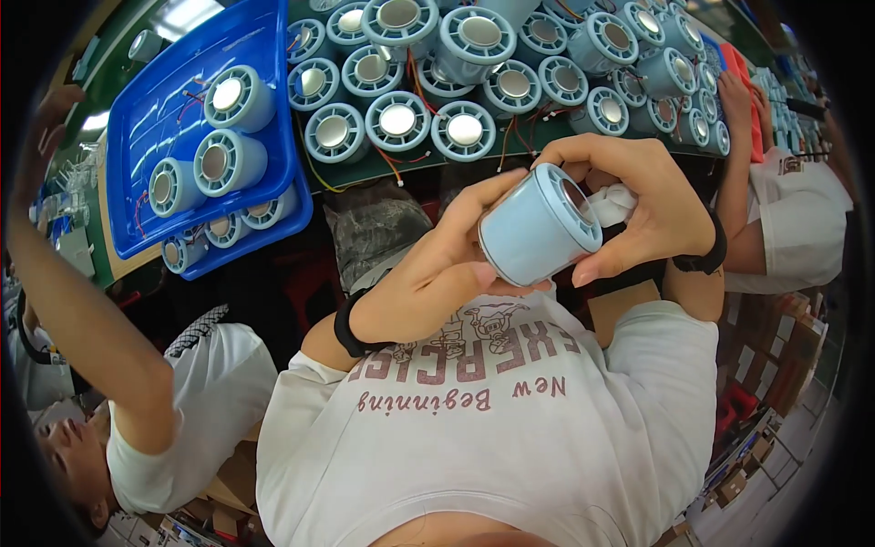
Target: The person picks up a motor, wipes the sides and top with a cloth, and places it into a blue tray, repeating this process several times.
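A light-blue cylinder (538, 228) with a slotted ring and a silver disc at one end is held up in front of my chest, tilted with that end toward the right. My left hand (437, 264) is closed round its left side, thumb below and fingers behind. My right hand (652, 196) curls round the disc end, its thumb near the lower rim. Within the right hand's grip is a crumpled white cloth (612, 204), close to the disc. The right fingertips are partly hidden behind the cylinder and cloth.
Several similar light-blue cylinders (397, 121) with thin coloured wires crowd the green table (419, 169) ahead. More lie in stacked blue trays (137, 173) at the left. One co-worker's raised arm (100, 301) is at the left; another person's arm (732, 196) is at the right beside a red object (743, 100).
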The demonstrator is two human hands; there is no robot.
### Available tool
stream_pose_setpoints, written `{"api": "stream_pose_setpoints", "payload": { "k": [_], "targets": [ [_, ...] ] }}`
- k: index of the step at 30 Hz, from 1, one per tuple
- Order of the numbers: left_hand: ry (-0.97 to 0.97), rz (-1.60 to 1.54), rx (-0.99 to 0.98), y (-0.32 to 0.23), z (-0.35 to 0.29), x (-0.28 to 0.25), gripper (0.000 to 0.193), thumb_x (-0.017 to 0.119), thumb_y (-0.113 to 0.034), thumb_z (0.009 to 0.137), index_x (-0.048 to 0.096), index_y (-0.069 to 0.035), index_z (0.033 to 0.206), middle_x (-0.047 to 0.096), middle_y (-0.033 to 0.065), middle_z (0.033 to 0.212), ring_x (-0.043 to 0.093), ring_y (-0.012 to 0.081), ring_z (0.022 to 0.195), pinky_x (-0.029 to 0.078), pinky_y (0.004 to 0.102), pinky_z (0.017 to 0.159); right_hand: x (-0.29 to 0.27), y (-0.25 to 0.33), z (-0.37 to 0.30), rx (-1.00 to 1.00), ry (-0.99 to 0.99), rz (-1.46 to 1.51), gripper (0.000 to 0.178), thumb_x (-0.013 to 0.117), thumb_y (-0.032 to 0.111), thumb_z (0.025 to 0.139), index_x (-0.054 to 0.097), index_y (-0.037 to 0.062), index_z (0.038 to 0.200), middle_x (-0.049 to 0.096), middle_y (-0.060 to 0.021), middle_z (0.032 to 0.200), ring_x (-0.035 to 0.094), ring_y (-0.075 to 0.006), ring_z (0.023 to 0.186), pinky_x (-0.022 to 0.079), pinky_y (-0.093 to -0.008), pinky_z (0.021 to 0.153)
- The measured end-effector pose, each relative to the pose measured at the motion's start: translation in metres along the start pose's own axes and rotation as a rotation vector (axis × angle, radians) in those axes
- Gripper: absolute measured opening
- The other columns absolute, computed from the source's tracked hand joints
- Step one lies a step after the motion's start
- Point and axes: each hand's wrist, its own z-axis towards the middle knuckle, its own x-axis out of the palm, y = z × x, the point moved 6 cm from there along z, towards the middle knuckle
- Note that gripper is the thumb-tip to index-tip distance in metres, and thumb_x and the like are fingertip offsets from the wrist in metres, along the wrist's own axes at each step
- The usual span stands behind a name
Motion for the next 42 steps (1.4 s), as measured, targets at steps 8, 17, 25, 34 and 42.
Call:
{"api": "stream_pose_setpoints", "payload": {
  "k": [8, 17, 25, 34, 42],
  "targets": [
    [0.04, 0.058, -0.076, 0.012, 0.006, -0.02, 0.071, 0.035, 0.003, 0.083, 0.017, -0.007, 0.15, 0.045, 0.0196, 0.134, 0.058, 0.0313, 0.115, 0.048, 0.0428, 0.098, -0.011, -0.015, -0.062, 0.118, -0.276, -0.018, 0.08, 0.092, 0.027, 0.058, 0.055, -0.0046, 0.122, 0.065, -0.0085, 0.103, 0.064, -0.0127, 0.087, 0.052, -0.0252, 0.073],
    [-0.008, 0.201, -0.103, 0.021, 0.021, -0.026, 0.049, 0.043, 0.001, 0.088, 0.04, 0.004, 0.137, 0.056, 0.0192, 0.12, 0.062, 0.0334, 0.109, 0.049, 0.0429, 0.096, -0.046, -0.075, -0.161, 0.751, -1.033, -0.161, 0.063, 0.085, 0.024, 0.069, 0.059, -0.0002, 0.12, 0.064, -0.0061, 0.093, 0.06, -0.0096, 0.076, 0.049, -0.0244, 0.064],
    [-0.014, 0.194, -0.152, 0.026, 0.026, -0.026, 0.045, 0.041, 0.003, 0.09, 0.041, 0.004, 0.135, 0.056, 0.0184, 0.12, 0.061, 0.0317, 0.11, 0.048, 0.0418, 0.098, -0.076, -0.076, -0.166, 0.799, -1.204, -0.418, 0.055, 0.08, 0.027, 0.077, 0.059, -0.0012, 0.119, 0.065, -0.0056, 0.086, 0.059, -0.0102, 0.072, 0.047, -0.0253, 0.064],
    [0.039, 0.168, -0.158, 0.027, 0.026, -0.025, 0.044, 0.04, 0.004, 0.093, 0.04, 0.001, 0.137, 0.054, 0.0144, 0.123, 0.059, 0.0244, 0.113, 0.046, 0.0358, 0.098, -0.147, -0.119, -0.127, 0.628, -1.101, -0.734, 0.06, 0.077, 0.03, 0.079, 0.057, -0.0003, 0.126, 0.067, -0.0139, 0.103, 0.063, -0.0186, 0.092, 0.048, -0.0293, 0.082],
    [0.034, 0.207, -0.1, 0.028, 0.023, -0.033, 0.043, 0.042, 0.001, 0.093, 0.041, 0.003, 0.136, 0.056, 0.016, 0.121, 0.06, 0.0266, 0.112, 0.048, 0.0374, 0.097, -0.152, -0.148, -0.119, 0.483, -1.016, -0.52, 0.055, 0.071, 0.029, 0.085, 0.055, -0.0007, 0.129, 0.063, -0.0189, 0.119, 0.06, -0.0263, 0.111, 0.044, -0.0326, 0.095]
  ]
}}
